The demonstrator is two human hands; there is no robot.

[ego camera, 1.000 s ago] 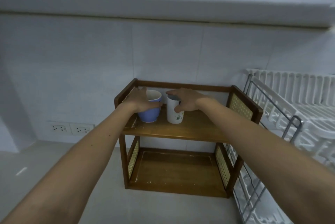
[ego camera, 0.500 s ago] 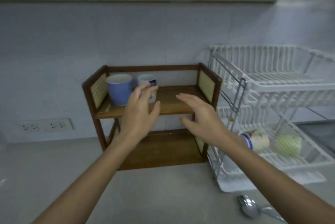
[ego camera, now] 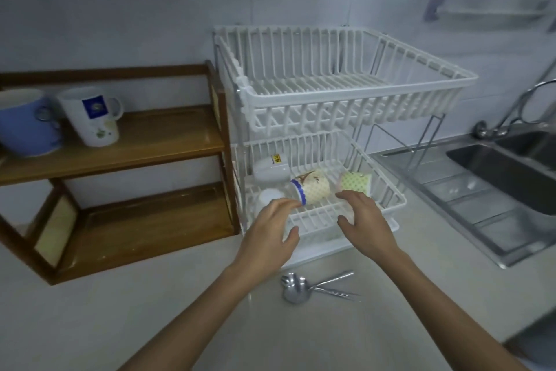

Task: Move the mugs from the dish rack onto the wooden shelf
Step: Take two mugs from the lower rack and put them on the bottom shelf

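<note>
A blue mug [ego camera: 25, 122] and a white mug with a blue badge [ego camera: 90, 116] stand upright on the top board of the wooden shelf [ego camera: 144, 142] at the left. The white two-tier dish rack [ego camera: 346, 106] stands right of it. Its lower tier holds a beige patterned mug with a blue rim [ego camera: 311, 187] and a green checked mug [ego camera: 355, 182], both on their sides, plus a white mug [ego camera: 269, 170] and another white piece [ego camera: 267, 197] at the left. My left hand [ego camera: 270, 232] and right hand [ego camera: 362, 220] hover open at the lower tier's front, holding nothing.
Several metal spoons [ego camera: 304, 288] lie on the pale counter just below my hands. A steel sink [ego camera: 505, 172] with a tap [ego camera: 511, 112] and drainboard sits to the right. The rack's upper tier holds nothing. The shelf's lower board is bare.
My hands have left the two mugs on the shelf and swung right and down to the rack's lower tier. The view has turned right with them.
</note>
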